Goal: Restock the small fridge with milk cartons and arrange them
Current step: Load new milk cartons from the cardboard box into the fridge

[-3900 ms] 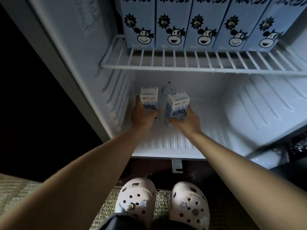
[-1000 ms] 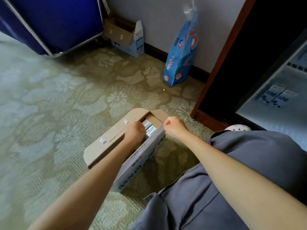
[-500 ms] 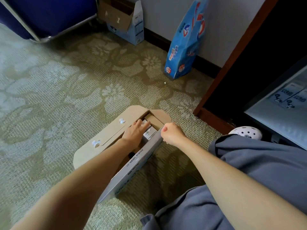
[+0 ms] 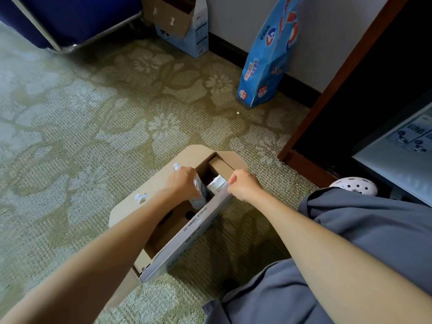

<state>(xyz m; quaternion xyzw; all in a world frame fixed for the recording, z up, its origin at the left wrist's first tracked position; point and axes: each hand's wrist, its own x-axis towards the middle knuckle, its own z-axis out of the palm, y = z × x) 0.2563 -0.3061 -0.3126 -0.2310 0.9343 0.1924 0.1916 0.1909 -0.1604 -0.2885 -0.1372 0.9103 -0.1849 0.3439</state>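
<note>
Lying on the pale green flower-patterned carpet (image 4: 93, 118), a long open cardboard box (image 4: 187, 237), brown inside and pale blue-grey with print outside, is being held by both bare hands. A small pale milk carton (image 4: 199, 191) with dark print is being gripped by the left hand (image 4: 183, 183) inside the far half of the box, the fingers being curled round its upper part; the carton is blurred, so its print is not being read. The top edge of the box's near wall is being pinched by the right hand (image 4: 243, 187), whose fingers are being kept curled tight with the thumb pressed against the forefinger. A second carton (image 4: 217, 184), white-topped, is lying in the box between the two hands, just beside the gripped one. One brown flap (image 4: 145, 197) of the box is being spread flat on the carpet to the left. At the right edge the small white fridge (image 4: 397, 174) is being seen inside a dark wooden cabinet frame (image 4: 339, 78), with two more cartons (image 4: 412, 136) bearing cartoon prints in it. A white perforated clog (image 4: 353, 187) and a grey garment (image 4: 362, 230) are showing near the fridge. A blue printed plastic bag (image 4: 266, 61) and another opened box (image 4: 184, 31) are being propped against the wall, well apart from the hands.
</note>
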